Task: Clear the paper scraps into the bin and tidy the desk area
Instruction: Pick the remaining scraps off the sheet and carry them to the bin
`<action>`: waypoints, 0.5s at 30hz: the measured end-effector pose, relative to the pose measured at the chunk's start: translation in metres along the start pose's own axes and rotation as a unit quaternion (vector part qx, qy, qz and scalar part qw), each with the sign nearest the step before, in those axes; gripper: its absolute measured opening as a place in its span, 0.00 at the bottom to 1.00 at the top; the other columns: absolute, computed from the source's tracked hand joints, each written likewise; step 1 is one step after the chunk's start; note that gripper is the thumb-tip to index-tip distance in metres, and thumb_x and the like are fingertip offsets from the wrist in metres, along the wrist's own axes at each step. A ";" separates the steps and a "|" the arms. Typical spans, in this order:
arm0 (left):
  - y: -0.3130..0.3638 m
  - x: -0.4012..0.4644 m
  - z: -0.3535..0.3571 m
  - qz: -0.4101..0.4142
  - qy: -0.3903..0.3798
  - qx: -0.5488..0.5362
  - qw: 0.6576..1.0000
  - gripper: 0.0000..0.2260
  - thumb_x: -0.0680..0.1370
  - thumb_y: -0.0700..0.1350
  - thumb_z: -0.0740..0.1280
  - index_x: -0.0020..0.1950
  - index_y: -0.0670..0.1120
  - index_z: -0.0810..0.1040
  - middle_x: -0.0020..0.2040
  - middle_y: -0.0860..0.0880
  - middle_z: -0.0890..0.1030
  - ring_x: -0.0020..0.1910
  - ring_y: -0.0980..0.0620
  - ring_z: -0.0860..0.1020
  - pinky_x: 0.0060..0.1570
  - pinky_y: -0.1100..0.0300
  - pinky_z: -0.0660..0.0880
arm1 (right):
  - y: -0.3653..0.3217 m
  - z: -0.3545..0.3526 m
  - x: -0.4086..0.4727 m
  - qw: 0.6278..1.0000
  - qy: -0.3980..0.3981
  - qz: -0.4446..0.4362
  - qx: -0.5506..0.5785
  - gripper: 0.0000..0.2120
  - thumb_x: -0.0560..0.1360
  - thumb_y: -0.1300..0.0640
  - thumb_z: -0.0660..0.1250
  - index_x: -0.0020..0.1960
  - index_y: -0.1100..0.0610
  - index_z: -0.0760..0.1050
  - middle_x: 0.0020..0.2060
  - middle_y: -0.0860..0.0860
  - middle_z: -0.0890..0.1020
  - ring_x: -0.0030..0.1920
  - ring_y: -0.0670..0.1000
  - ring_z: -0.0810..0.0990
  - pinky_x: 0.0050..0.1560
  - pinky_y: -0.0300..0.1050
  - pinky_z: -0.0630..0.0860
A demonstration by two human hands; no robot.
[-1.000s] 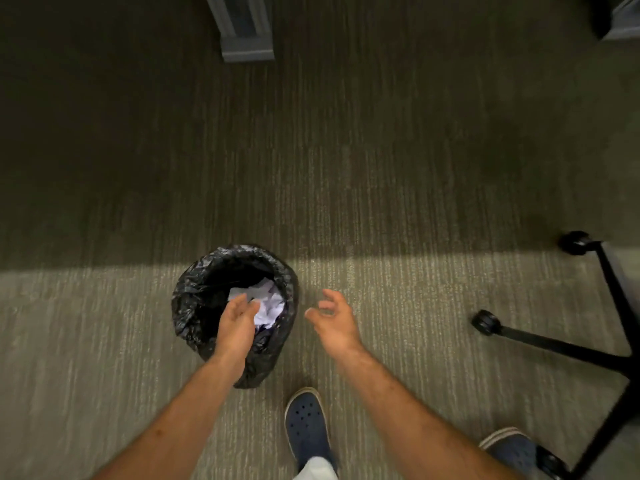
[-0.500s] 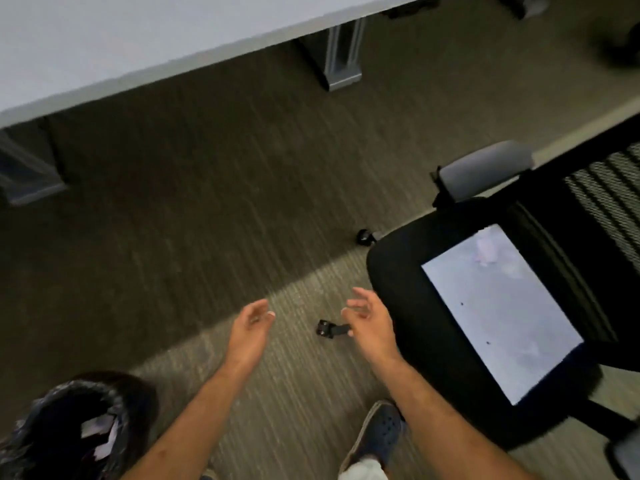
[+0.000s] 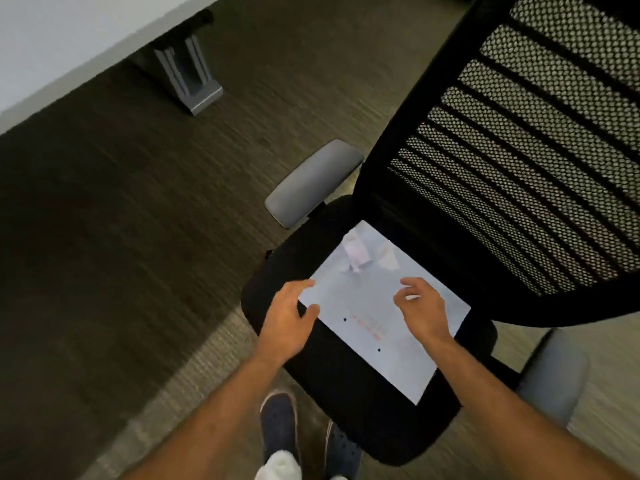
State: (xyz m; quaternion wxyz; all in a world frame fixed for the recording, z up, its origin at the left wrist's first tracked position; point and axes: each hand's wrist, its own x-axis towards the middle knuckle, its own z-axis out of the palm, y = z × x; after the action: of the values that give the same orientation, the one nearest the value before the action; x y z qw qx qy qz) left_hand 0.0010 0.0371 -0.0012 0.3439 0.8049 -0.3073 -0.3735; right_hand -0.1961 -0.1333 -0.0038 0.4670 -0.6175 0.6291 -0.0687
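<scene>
A white sheet (image 3: 381, 327) lies on the black seat of an office chair (image 3: 346, 393). A few crumpled paper scraps (image 3: 358, 254) rest on the sheet's far end. My left hand (image 3: 287, 323) is over the sheet's left corner, fingers and thumb spread around that corner and touching it. My right hand (image 3: 422, 310) hovers over the middle of the sheet with its fingers curled and apart, holding nothing I can make out. The bin is out of view.
The chair's mesh backrest (image 3: 519, 150) rises at the right, with grey armrests (image 3: 311, 183) on both sides. A white desk (image 3: 52, 46) and its grey leg (image 3: 188, 77) stand at the upper left. My shoes (image 3: 280, 427) are on the carpet by the seat's front edge.
My view swung from the bin on the floor to the chair. Both hands left the bin and moved up and right onto the white sheet on the seat.
</scene>
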 end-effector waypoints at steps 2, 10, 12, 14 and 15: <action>0.005 0.030 0.009 0.081 -0.047 0.104 0.990 0.22 0.78 0.46 0.70 0.71 0.52 0.71 0.69 0.53 0.72 0.69 0.54 0.68 0.69 0.60 0.65 | 0.009 -0.006 0.023 1.000 0.009 0.002 -0.015 0.16 0.74 0.60 0.71 0.61 0.51 0.76 0.52 0.51 0.81 0.49 0.53 0.82 0.46 0.43 0.76; 0.028 0.145 0.053 0.222 -0.168 0.383 0.881 0.40 0.77 0.55 0.69 0.81 0.53 0.47 0.82 0.48 0.48 0.80 0.43 0.41 0.73 0.37 0.54 | 0.015 0.020 0.099 0.987 -0.033 -0.080 -0.138 0.35 0.71 0.58 0.76 0.74 0.54 0.67 0.70 0.55 0.72 0.69 0.56 0.71 0.68 0.50 0.70; 0.028 0.159 0.067 0.238 -0.188 0.412 0.859 0.43 0.76 0.58 0.70 0.81 0.55 0.44 0.82 0.46 0.43 0.79 0.41 0.39 0.72 0.34 0.54 | 0.010 0.033 0.110 0.978 -0.028 -0.103 -0.179 0.35 0.71 0.56 0.75 0.75 0.53 0.66 0.70 0.55 0.71 0.69 0.58 0.69 0.67 0.50 0.70; 0.023 0.169 0.078 0.244 -0.195 0.442 0.841 0.43 0.76 0.58 0.70 0.81 0.56 0.44 0.82 0.44 0.43 0.79 0.39 0.39 0.71 0.32 0.56 | 0.007 0.044 0.117 0.967 -0.019 -0.113 -0.227 0.33 0.73 0.53 0.74 0.75 0.52 0.66 0.70 0.53 0.70 0.68 0.58 0.69 0.64 0.52 0.73; 0.021 0.172 0.083 0.244 -0.198 0.455 0.833 0.42 0.76 0.57 0.69 0.80 0.56 0.45 0.81 0.43 0.44 0.79 0.38 0.40 0.71 0.32 0.56 | 0.008 0.048 0.119 0.961 -0.017 -0.116 -0.251 0.32 0.74 0.52 0.73 0.75 0.52 0.66 0.69 0.53 0.70 0.67 0.58 0.69 0.62 0.52 0.74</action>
State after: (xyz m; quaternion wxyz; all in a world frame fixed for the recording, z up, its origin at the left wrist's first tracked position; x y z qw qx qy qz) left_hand 0.0200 -0.1314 -0.0922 -0.0493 0.6779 -0.6905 -0.2472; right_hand -0.1454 -0.2078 -0.0957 0.2962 -0.7849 0.5421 0.0481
